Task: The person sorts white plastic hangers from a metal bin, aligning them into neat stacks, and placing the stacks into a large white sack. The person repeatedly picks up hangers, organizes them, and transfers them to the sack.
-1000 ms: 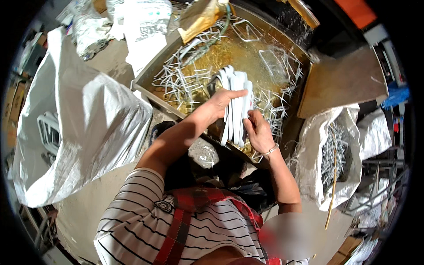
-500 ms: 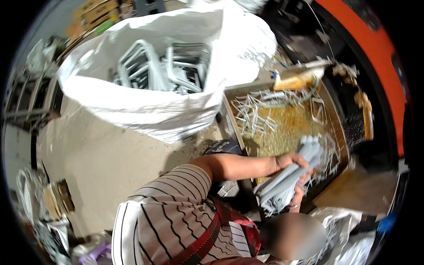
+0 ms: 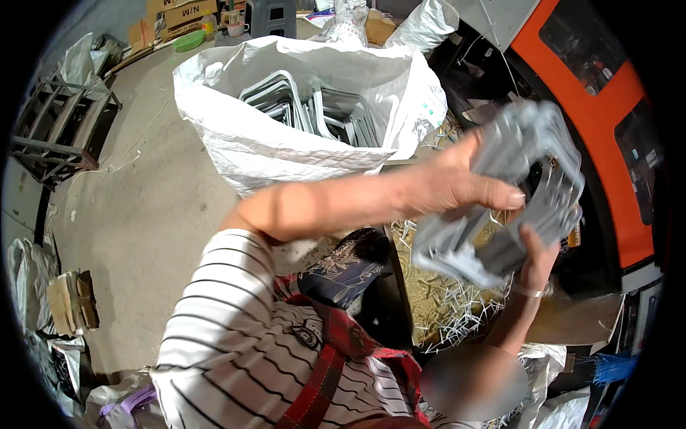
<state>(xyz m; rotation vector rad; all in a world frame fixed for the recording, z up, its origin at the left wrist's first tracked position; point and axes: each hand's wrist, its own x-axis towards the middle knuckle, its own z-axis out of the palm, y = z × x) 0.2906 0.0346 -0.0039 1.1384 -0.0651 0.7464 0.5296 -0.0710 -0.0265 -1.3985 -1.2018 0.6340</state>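
Note:
A stack of grey plastic frames (image 3: 532, 136), blurred by motion, is held up between my two hands. My left hand (image 3: 461, 182) wraps the stack's left side, thumb pressed across it. Lower on its right side, my right hand (image 3: 537, 254) grips it too; part of that hand is hidden. Under the stack lies a shallow tray (image 3: 402, 289) with thin white plastic runners (image 3: 464, 314) scattered over its yellowish bottom. To the left of the stack, a large white woven sack (image 3: 286, 154) stands wide, with several similar grey frames (image 3: 275, 89) nested inside.
An orange machine (image 3: 525, 32) with dark windows rises on the right. Far left is a dark metal rack (image 3: 61, 139). A green bowl (image 3: 189, 41), cardboard boxes (image 3: 179, 16) and a grey stool (image 3: 270, 20) stand at the back. Flattened cardboard (image 3: 71, 304) lies at the left.
Both hands have lifted the stack of frames up from low over the tray, and it now appears larger and tilted. The view has shifted, so the sack sits farther right.

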